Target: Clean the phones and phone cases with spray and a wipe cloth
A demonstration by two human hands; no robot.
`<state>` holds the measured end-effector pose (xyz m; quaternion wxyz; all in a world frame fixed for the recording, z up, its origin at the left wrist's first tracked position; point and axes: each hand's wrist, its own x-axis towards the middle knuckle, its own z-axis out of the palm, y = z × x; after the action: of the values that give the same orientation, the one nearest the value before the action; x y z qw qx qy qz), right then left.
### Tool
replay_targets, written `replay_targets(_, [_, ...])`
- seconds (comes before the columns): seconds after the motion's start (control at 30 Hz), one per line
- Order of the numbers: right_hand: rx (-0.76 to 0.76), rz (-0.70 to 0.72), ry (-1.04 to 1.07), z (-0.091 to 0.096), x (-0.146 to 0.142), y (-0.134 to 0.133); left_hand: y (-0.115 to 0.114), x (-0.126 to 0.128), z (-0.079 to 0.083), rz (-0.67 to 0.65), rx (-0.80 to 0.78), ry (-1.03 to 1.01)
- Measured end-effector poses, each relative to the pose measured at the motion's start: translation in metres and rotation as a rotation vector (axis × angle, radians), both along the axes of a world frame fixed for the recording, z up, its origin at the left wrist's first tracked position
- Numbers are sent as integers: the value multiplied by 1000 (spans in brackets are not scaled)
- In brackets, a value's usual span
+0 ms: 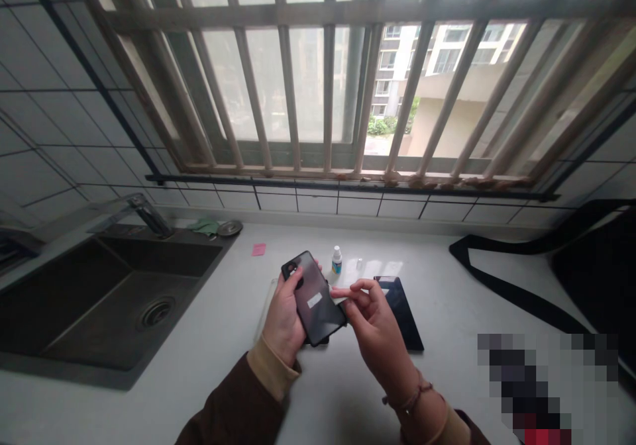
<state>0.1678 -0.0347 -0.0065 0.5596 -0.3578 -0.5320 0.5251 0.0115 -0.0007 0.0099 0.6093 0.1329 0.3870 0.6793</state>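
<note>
"So, where's the phone?"
"Above the counter, gripped in the left hand; the right hand has its fingers narrowed at one edge, pinching or not, I can't tell"
"And the step?"
"Working that edge, I'd judge; next calls for a steady left hold"

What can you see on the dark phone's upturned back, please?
The dark phone bears a small white label; the left hand has its thumb over part of the camera area. Whatever lies under that thumb is covered.
</note>
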Motion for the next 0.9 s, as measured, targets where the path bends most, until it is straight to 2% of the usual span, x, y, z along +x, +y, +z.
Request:
replay_targets(0.23, [-87, 35, 3, -1, -2, 1, 5, -7, 3, 145, -44, -124])
replay_targets(0.43, [-61, -8, -45, -1, 4, 4, 7, -11, 7, 154, -36, -179])
replay_targets(0.57, [-136, -106, 13, -6, 10, 10, 7, -13, 8, 173, 3, -216])
replay_targets(0.67, [-141, -260, 66, -7, 15, 14, 5, -7, 11, 144, 21, -202])
replay_targets(0.73, [-38, -383, 19, -5, 17, 12, 2, -1, 12, 101, 26, -173])
replay_targets(0.8, [165, -468, -117, -2, 17, 8, -1, 6, 12, 48, 7, -158])
replay_targets(0.83, [291, -465, -211, -1, 16, 5, -3, 9, 12, 16, -9, -170])
replay_targets(0.9, [531, -338, -403, 0, 11, -1, -5, 12, 9, -39, -39, -224])
